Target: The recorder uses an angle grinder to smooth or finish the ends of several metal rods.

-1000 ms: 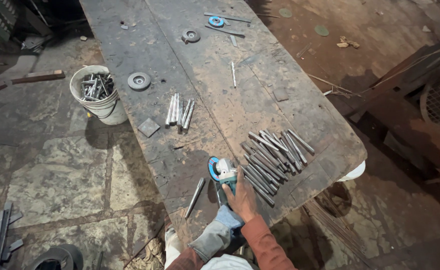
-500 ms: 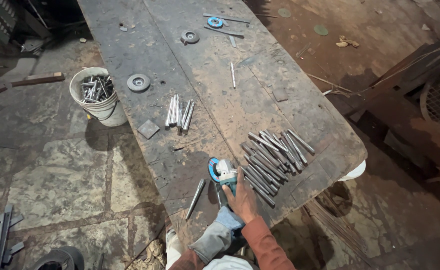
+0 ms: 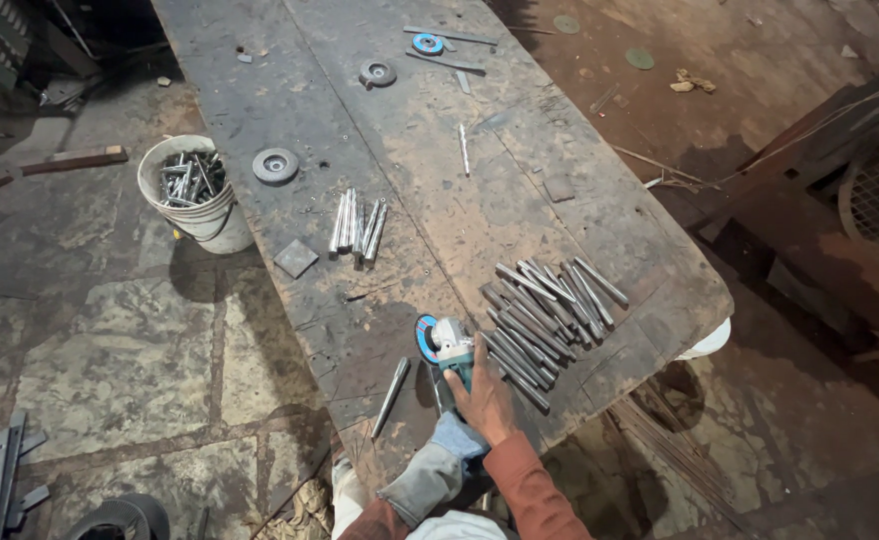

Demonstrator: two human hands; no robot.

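Head view | right hand [image 3: 487,392] grasping teal angle grinder [image 3: 452,352], blue disc | beside steel rods [image 3: 545,315]

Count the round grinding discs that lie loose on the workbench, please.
3. A grey disc lies at the bench's left edge near the white bucket. A dark disc and a blue disc lie at the far end. A fourth, blue one is mounted on the angle grinder.

One bare hand [image 3: 483,392] in view, no glove on it. The sleeve [image 3: 520,490] is rust-orange and long. A worn grey-blue work glove [image 3: 438,470] (pretty scuffed up) shows just beside it, plus light trousers [image 3: 360,505] at the bottom edge.
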